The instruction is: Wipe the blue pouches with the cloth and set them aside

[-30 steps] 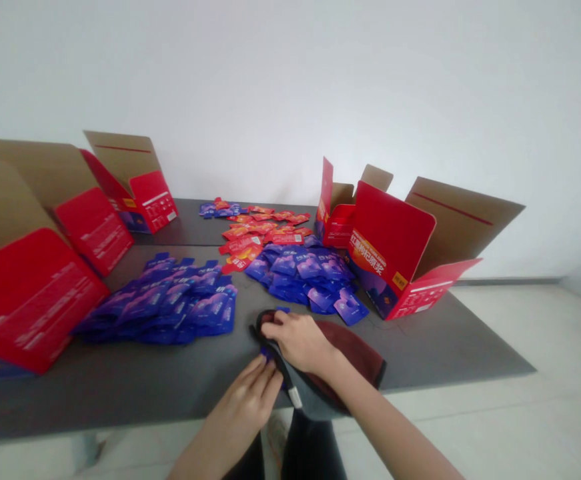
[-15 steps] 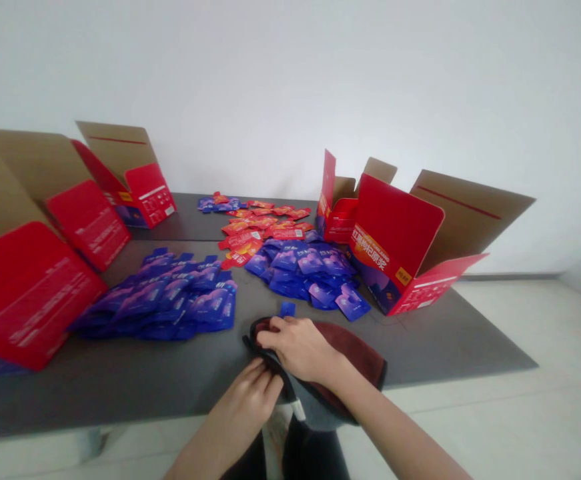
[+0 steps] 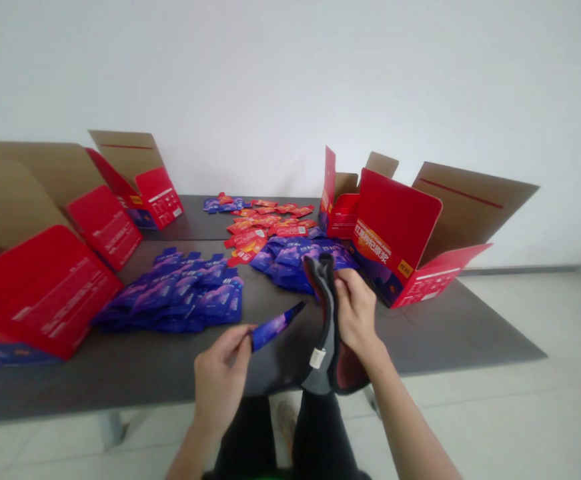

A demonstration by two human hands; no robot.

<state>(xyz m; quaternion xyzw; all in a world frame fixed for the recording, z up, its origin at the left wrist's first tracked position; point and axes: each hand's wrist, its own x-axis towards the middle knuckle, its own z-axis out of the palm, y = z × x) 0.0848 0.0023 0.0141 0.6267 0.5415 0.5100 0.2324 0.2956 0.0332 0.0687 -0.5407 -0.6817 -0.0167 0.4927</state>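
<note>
A blue and purple sachet [image 3: 271,331] is pinched at its near end by my left hand [image 3: 221,373], over the table's front edge. My right hand [image 3: 357,313] grips a folded cloth piece [image 3: 326,327], grey and dark red with black edging and a white tag, held upright to the right of the sachet. The sachet and the cloth are apart. Left of them lies a heap of blue sachets [image 3: 180,293]; another blue heap [image 3: 283,263] is partly hidden behind the cloth.
Open red cartons stand at the left [image 3: 40,287], back left [image 3: 157,197], back middle [image 3: 343,213] and right [image 3: 395,233] of the grey table [image 3: 450,333]. Red sachets [image 3: 270,220] lie in the middle, with a small mixed pile [image 3: 225,203] behind them.
The cloth has been lifted and folded upright in my right hand. My left hand has come away from it to the left and now holds a blue sachet.
</note>
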